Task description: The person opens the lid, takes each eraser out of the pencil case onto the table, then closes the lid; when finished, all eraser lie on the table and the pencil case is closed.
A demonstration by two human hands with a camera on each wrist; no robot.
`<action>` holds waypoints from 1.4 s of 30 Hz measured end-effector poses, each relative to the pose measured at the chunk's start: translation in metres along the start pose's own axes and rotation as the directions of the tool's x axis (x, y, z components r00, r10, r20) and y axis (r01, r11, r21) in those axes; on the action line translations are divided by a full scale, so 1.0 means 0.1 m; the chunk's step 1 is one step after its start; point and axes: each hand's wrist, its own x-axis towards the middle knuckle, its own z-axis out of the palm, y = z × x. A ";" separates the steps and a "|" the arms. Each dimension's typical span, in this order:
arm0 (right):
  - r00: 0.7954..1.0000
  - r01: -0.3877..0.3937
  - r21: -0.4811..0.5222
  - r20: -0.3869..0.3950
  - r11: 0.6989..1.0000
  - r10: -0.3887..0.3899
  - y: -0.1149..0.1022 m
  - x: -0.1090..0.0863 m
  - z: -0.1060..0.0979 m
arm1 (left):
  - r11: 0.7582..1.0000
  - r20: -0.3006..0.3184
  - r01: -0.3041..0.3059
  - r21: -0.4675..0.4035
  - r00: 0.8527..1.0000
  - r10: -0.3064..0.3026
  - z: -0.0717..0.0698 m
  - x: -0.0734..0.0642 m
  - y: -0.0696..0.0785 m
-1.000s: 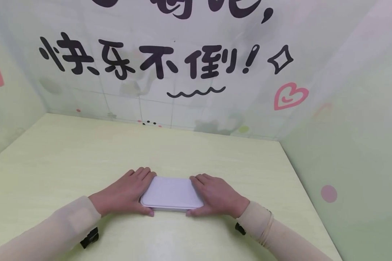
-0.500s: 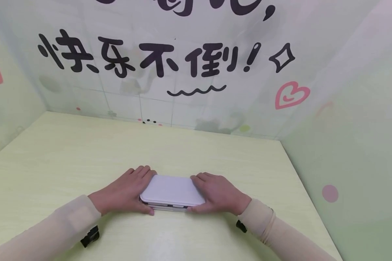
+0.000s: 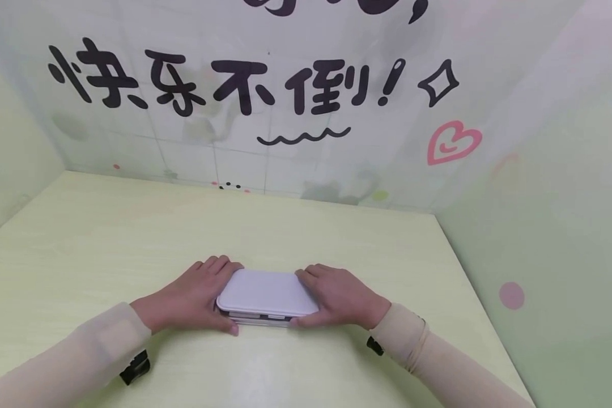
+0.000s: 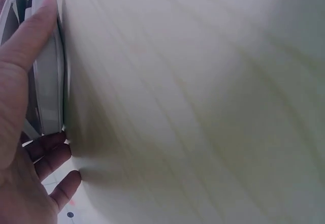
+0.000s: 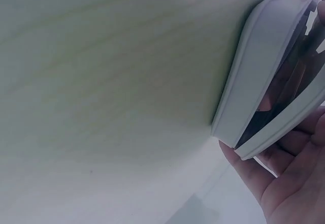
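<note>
A flat white case with rounded corners lies on the table, its lid lifted a little along the front edge. My left hand holds its left end, thumb at the front edge and fingers at the back. At the right end, my right hand grips it the same way. Through the gap in the right wrist view, dark and pale contents show between lid and base, but I cannot tell what they are. The left wrist view has the thumb against the case's pale side.
The pale wood-grain table stretches around the case. Behind it rises a wall with black lettering, and another wall stands on the right. A dark wrist strap sits under the left sleeve.
The case's lid has risen at the front, opening a dark gap above the base. Both hands have stayed on its ends. The head view has shifted slightly.
</note>
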 end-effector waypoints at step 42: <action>0.945 -0.160 0.649 -0.116 0.744 0.305 0.57 0.27 -0.43 | 0.964 0.022 0.066 -0.257 0.998 -0.062 -0.08 -0.16 -0.07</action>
